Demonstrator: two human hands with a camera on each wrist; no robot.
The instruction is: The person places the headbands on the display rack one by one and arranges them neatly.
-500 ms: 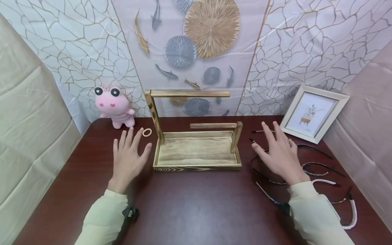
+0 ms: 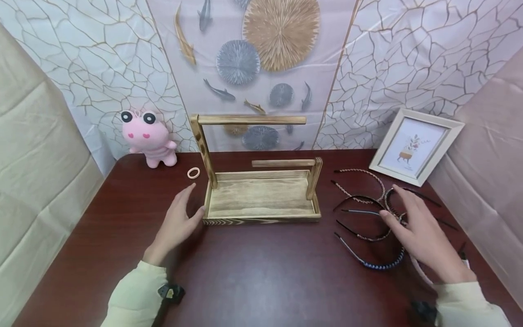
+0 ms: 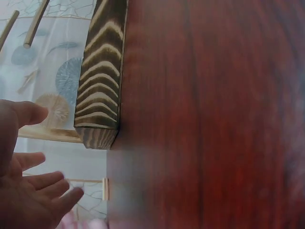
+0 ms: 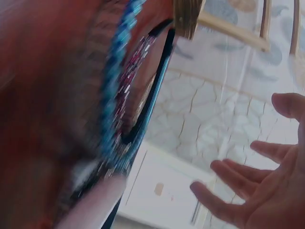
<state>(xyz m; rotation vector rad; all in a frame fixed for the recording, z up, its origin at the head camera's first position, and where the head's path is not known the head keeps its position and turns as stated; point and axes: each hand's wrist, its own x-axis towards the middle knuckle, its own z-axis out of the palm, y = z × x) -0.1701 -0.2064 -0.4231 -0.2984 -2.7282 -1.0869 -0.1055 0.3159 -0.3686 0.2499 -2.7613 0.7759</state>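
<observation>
Two bare hands at a dark red-brown table (image 2: 261,277), with a wooden rack and a group of headbands. The wooden rack (image 2: 257,195) stands upright near the middle: a shallow tray with a tall post and high bar at its left end, and a shorter post and low bar at its right. The left hand (image 2: 173,225) lies just beside the rack's left end, thumb well apart from the loosely extended fingers, the grasp wide and holding nothing; whether the thumb touches the wood cannot be told. The right hand (image 2: 426,238) is above the headbands at the right, its fingers spread and slightly bent, thumb apart, likewise holding nothing. The headbands lie to the right of the rack, several overlapping and partly hidden by this hand; a braided headband (image 2: 359,170) is farthest, while a blue beaded headband (image 2: 382,267) curves on the near side. A small pale ring (image 2: 194,177) rests at the far left, between the rack and a pink plush toy (image 2: 149,136). At the far right, a picture frame (image 2: 416,147) leans back. Behind, a patterned backdrop (image 2: 282,36) shows fish and round motifs.
</observation>
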